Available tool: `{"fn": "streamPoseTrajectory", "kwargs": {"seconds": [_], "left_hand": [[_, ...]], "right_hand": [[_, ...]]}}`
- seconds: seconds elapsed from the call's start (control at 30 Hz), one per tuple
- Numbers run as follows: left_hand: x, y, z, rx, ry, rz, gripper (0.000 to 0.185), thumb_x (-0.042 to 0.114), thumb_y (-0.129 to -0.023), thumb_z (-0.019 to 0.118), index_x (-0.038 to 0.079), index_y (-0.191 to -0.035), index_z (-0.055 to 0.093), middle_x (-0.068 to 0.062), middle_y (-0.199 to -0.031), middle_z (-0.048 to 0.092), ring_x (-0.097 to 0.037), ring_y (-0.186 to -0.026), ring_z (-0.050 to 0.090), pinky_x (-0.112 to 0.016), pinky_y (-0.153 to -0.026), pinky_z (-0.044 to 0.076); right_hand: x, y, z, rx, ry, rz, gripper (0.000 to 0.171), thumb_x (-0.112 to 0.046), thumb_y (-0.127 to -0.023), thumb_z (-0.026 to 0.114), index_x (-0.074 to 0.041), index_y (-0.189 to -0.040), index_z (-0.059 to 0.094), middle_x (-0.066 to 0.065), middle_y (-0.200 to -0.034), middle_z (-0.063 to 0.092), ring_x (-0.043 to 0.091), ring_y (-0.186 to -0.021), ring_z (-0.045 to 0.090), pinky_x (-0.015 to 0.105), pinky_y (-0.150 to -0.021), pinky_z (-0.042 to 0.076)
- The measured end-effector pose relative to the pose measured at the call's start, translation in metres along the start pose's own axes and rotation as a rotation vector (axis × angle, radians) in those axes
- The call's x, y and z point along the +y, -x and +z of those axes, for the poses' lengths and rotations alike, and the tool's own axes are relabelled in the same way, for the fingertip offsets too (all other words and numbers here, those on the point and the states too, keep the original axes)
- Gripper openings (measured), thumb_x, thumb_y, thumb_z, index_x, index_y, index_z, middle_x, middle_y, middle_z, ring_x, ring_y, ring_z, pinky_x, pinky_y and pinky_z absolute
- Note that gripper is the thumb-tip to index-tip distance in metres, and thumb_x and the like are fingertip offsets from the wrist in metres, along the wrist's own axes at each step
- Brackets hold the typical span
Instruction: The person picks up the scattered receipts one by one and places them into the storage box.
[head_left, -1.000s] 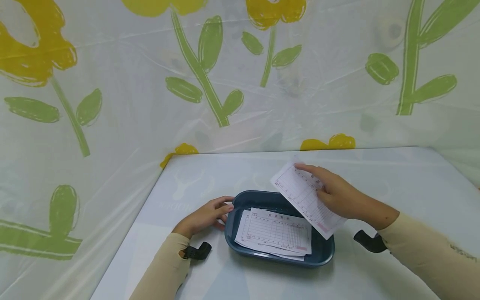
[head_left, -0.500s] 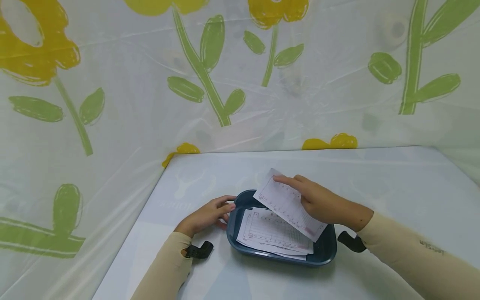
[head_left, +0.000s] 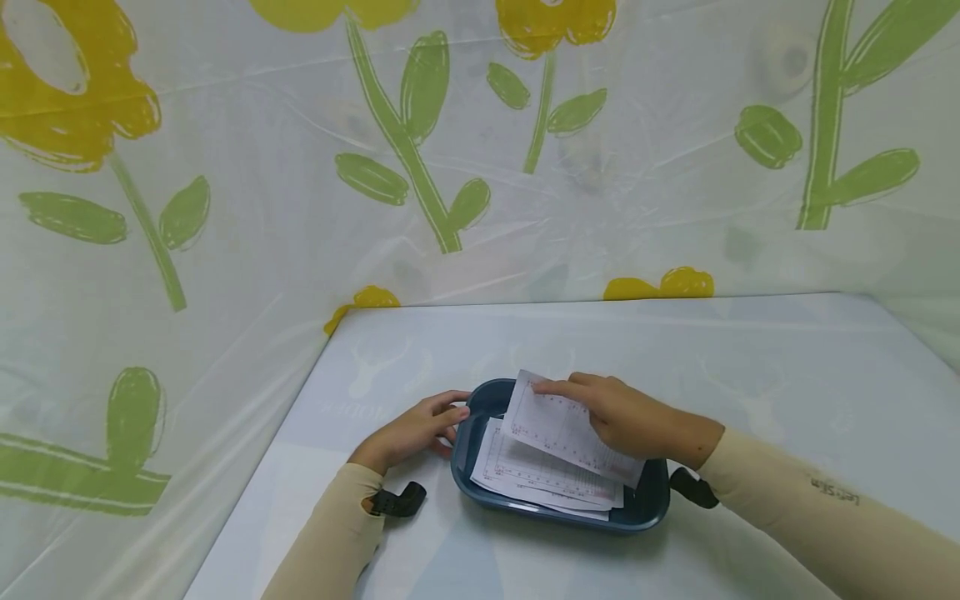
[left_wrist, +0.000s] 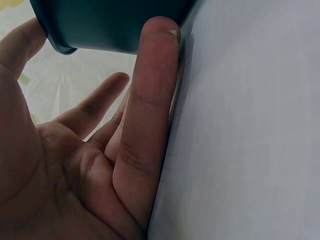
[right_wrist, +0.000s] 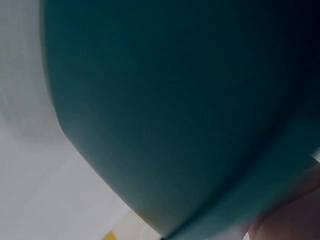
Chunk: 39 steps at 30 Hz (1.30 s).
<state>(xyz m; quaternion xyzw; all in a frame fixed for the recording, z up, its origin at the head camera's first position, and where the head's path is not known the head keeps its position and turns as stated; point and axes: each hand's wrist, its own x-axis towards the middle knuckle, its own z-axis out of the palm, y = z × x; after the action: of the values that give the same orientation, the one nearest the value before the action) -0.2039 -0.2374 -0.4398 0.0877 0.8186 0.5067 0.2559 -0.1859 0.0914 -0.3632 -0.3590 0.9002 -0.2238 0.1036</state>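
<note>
A dark blue tray (head_left: 647, 507) sits on the pale table and holds a stack of printed forms (head_left: 525, 482). My right hand (head_left: 622, 417) lies over the tray and grips one more form (head_left: 546, 423), fingers stretched across its top. That sheet is tilted, its far left end raised above the stack. My left hand (head_left: 416, 429) rests on the table with straight fingers against the tray's left corner. In the left wrist view the left hand (left_wrist: 100, 150) touches the tray (left_wrist: 110, 25) at wall and rim. The right wrist view is filled by the tray's wall (right_wrist: 175, 110), blurred.
The table (head_left: 787, 358) is covered in a pale printed sheet. Plastic curtains with yellow flowers and green leaves (head_left: 420, 100) close off the back and left sides. Black wrist straps (head_left: 397, 500) sit on both beige sleeves.
My right hand has brought the form down and to the left, from above the tray's right side to just over the stack. The left hand and the tray have stayed put.
</note>
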Motion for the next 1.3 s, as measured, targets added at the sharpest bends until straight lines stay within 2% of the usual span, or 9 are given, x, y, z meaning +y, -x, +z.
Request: {"fn": "streamPoseTrajectory", "kwargs": {"seconds": [0.3,0.5,0.7,0.9,1.1,1.3], "left_hand": [[0.0,-0.001,0.0,-0.01,0.014,0.003,0.059,0.048,-0.101,0.053,0.017,-0.151,0.042,-0.012,-0.122,0.062,-0.018,-0.089,0.063,-0.037,-0.081,0.06],[0.003,-0.001,0.0,-0.008,0.022,0.005,0.058,0.046,-0.101,0.053,0.017,-0.15,0.043,-0.012,-0.122,0.061,-0.018,-0.089,0.062,-0.037,-0.08,0.061],[0.004,0.0,0.0,-0.005,0.027,-0.004,0.058,0.046,-0.101,0.053,0.016,-0.15,0.043,-0.012,-0.119,0.062,-0.018,-0.088,0.063,-0.037,-0.08,0.061],[0.004,-0.001,0.002,-0.001,0.03,0.0,0.058,0.045,-0.101,0.054,0.016,-0.149,0.044,-0.011,-0.115,0.063,-0.017,-0.086,0.063,-0.037,-0.08,0.061],[0.002,0.0,0.004,0.0,0.023,-0.012,0.055,0.043,-0.102,0.053,0.016,-0.149,0.044,-0.011,-0.115,0.063,-0.018,-0.086,0.062,-0.037,-0.08,0.061],[0.001,-0.001,0.002,0.009,0.007,-0.016,0.056,0.044,-0.102,0.053,0.017,-0.15,0.044,-0.012,-0.117,0.063,-0.018,-0.087,0.062,-0.038,-0.08,0.061]], "right_hand": [[0.003,-0.003,0.013,-0.021,0.067,0.002,0.069,0.007,-0.095,0.046,-0.037,-0.149,0.045,0.003,-0.129,0.062,0.02,-0.106,0.059,0.047,-0.097,0.054],[0.009,-0.004,0.021,-0.016,0.086,-0.054,0.071,0.008,-0.093,0.047,-0.036,-0.148,0.046,-0.004,-0.112,0.062,0.012,-0.087,0.053,0.031,-0.083,0.053],[0.012,-0.003,0.031,-0.023,0.08,-0.057,0.07,0.007,-0.092,0.052,-0.036,-0.147,0.048,-0.007,-0.108,0.061,0.009,-0.087,0.051,0.03,-0.081,0.049],[0.015,-0.004,0.039,0.024,0.178,-0.095,0.072,0.007,-0.088,0.061,-0.033,-0.147,0.048,-0.005,-0.105,0.061,0.009,-0.086,0.051,0.031,-0.08,0.051],[0.016,-0.004,0.047,-0.001,0.301,-0.134,0.076,-0.003,-0.084,0.076,-0.031,-0.148,0.046,-0.004,-0.106,0.061,0.011,-0.091,0.054,0.031,-0.081,0.051],[0.016,-0.006,0.05,-0.023,0.363,-0.121,0.068,-0.007,-0.086,0.076,-0.031,-0.144,0.051,-0.004,-0.107,0.06,0.01,-0.091,0.053,0.03,-0.082,0.05]]}}
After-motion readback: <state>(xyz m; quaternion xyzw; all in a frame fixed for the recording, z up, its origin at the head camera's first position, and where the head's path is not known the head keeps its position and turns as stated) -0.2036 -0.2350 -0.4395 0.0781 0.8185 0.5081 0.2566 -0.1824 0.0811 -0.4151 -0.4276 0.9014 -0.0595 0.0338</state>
